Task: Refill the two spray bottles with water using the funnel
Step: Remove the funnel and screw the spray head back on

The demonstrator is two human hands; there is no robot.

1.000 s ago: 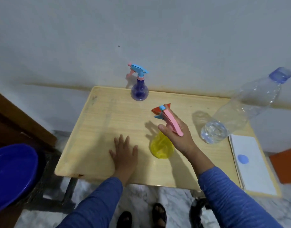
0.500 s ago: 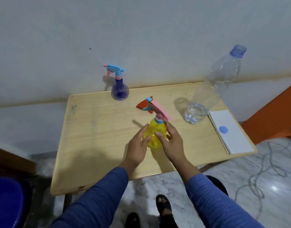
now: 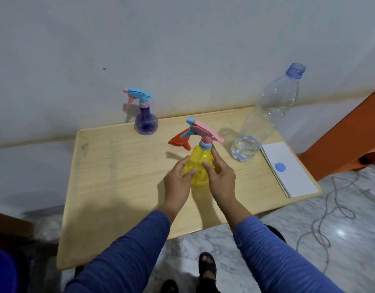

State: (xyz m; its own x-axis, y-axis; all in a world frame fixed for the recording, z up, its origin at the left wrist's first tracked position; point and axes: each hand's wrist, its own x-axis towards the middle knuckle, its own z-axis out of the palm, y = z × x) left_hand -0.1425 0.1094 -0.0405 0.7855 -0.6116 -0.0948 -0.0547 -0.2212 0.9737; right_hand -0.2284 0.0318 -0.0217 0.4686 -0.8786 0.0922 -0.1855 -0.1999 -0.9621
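Two hands on one yellow spray bottle, upright on the wooden table. Left hand cupped against the bottle's left flank, thumb and fingertips pressed to the plastic, wrist low, blue sleeve trailing back toward the near table edge. Right hand wrapped on the right flank, thumb across the front of the belly, index finger raised to touch the blue collar under the pink trigger head. Both closed on the bottle, neither fully round it.

Bottle body clear yellow, bulbous, ribbed; trigger head still screwed on, nozzle tipped blue, pointing up and left. No water level readable inside.

Just beyond the fingertips, behind the trigger head, a red funnel lying on its side on the table. Farther beyond the left hand, near the wall, a purple spray bottle standing upright, blue and pink head in place. Beyond and to the right of the right hand, a tall clear water bottle, uncapped, a little water at the bottom. Further right of it, a white paper pad with a blue cap on it.
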